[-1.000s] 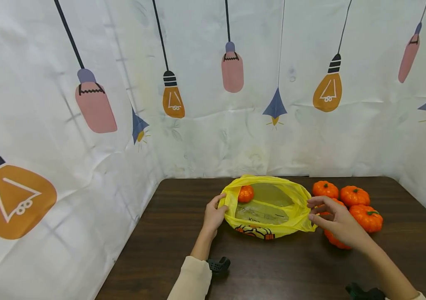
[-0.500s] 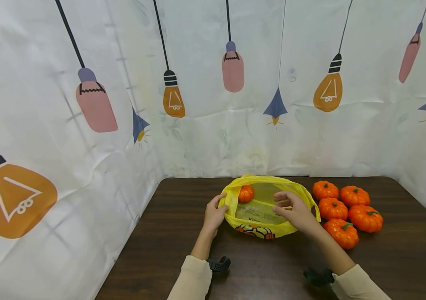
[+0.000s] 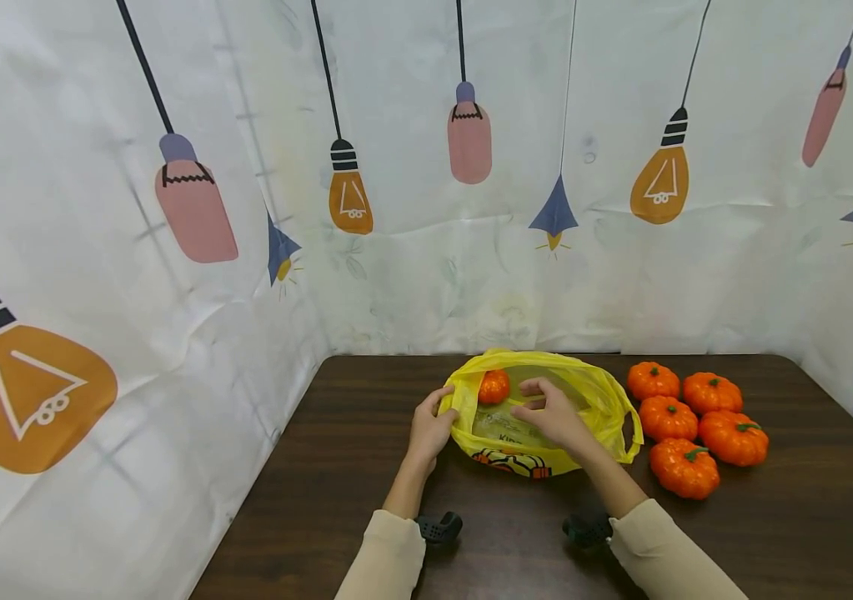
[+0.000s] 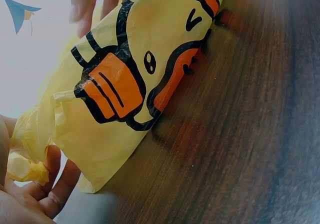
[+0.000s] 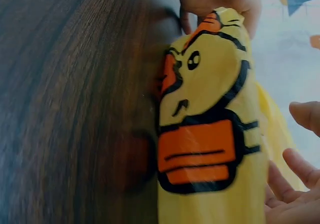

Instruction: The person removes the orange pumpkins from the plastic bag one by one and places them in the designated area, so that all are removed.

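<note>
A yellow plastic bag (image 3: 609, 425) with a printed cartoon character lies on the table, its mouth spread wide. My left hand (image 3: 429, 425) grips the bag's left edge; in the left wrist view, fingers (image 4: 56, 196) curl at the gathered yellow plastic. One small orange pumpkin (image 3: 494, 387) is inside, at the bag's left. Over the bag's mouth reaches my right hand (image 3: 557, 417), fingers relaxed and holding nothing, just right of that pumpkin. In the right wrist view its fingers (image 5: 300, 166) are spread apart beside the bag's printed side.
Several orange pumpkins (image 3: 668, 417) sit in a cluster on the dark wooden table (image 3: 501, 533), right of the bag. Behind and at the left hangs a white sheet (image 3: 411, 283) printed with lamps. A dark band (image 3: 439, 527) is worn on the left wrist.
My right hand has moved left from beside the bag's right edge to over its mouth, uncovering the pumpkins on the table. The left hand stays at the bag's edge.
</note>
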A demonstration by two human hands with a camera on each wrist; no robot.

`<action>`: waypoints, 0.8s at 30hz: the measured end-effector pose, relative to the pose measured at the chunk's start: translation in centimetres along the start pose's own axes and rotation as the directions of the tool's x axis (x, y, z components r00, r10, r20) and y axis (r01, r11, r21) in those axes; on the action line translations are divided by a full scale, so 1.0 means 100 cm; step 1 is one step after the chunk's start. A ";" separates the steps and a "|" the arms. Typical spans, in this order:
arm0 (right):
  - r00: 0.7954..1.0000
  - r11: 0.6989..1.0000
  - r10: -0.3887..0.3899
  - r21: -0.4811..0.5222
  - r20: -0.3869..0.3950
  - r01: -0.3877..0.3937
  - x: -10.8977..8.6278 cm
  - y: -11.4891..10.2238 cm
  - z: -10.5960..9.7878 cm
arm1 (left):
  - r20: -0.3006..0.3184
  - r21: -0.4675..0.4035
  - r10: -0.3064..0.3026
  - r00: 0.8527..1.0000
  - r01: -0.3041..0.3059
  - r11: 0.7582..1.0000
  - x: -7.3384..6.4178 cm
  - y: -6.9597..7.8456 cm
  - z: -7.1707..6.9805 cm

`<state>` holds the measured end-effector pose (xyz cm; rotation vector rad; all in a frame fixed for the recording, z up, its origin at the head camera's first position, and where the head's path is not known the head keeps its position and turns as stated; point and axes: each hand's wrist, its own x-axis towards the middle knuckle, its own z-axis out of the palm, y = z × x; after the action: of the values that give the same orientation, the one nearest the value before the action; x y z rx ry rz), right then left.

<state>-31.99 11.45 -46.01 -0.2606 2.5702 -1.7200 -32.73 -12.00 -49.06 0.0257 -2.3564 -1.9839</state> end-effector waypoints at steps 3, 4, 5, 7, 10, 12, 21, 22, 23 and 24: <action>1.000 1.000 0.027 -0.005 -0.009 -0.027 0.006 0.002 0.007 | 0.001 -0.004 -0.001 1.000 0.001 1.000 0.000 0.000 0.000; 0.999 0.999 0.039 -0.005 -0.011 -0.039 0.008 0.003 0.009 | 0.001 -0.006 0.001 1.000 -0.001 1.000 0.000 -0.001 0.000; 0.999 0.999 0.052 -0.004 -0.015 -0.052 0.010 0.003 0.011 | 0.001 -0.009 0.003 1.000 -0.003 1.000 0.000 -0.001 0.000; 0.997 0.998 0.069 0.001 -0.018 -0.069 0.015 0.004 0.015 | 0.001 -0.014 0.005 1.000 -0.005 1.000 0.000 -0.001 0.000; 0.995 0.995 0.098 0.020 -0.023 -0.098 0.021 0.004 0.020 | 0.001 -0.007 0.005 1.000 -0.005 1.000 0.000 0.000 0.000; 0.994 0.993 0.111 0.030 -0.022 -0.110 0.024 0.003 0.022 | 0.001 0.000 0.000 1.000 0.000 1.000 0.000 0.000 0.000; 0.988 0.990 0.138 -0.005 -0.069 -0.139 0.044 0.012 0.036 | -0.006 0.007 -0.006 1.000 0.007 1.000 0.000 0.001 0.000; 0.988 0.990 0.137 -0.008 -0.073 -0.138 0.046 0.012 0.037 | -0.006 0.007 -0.004 1.000 0.004 1.000 0.000 0.001 0.000; 0.988 0.991 0.135 -0.012 -0.078 -0.136 0.048 0.013 0.038 | -0.006 0.006 -0.002 1.000 0.002 1.000 0.000 0.001 0.001; 0.988 0.991 0.132 -0.013 -0.081 -0.134 0.050 0.014 0.039 | -0.005 0.005 -0.001 1.000 0.001 1.000 0.000 0.000 0.000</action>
<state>-36.56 7.63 -48.48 -0.0206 2.5926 -1.6946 -32.75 -11.94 -49.02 0.0320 -2.3589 -1.9756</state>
